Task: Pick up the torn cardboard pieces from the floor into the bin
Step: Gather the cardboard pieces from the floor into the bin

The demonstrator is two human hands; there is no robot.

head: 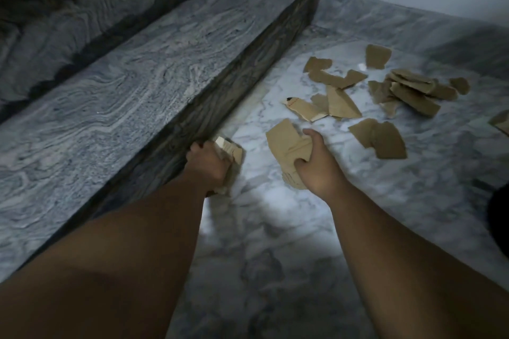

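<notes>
Both hands, left [205, 164] and right [316, 165], clutch cardboard wads; reaching for scraps [377, 91] at one o'clock with full fists risks dropping some.

Person, head-worn view: two bare forearms, no sleeves visible up to the lower frame edge. Left hand [206, 164]: no ring, watch, band or glove discernible; wrist behind it bare. Right hand [316, 165]: likewise unadorned, with thumb and knuckles visible and a bare wrist below it. Nail detail is too dim and blurred to tell.
</notes>
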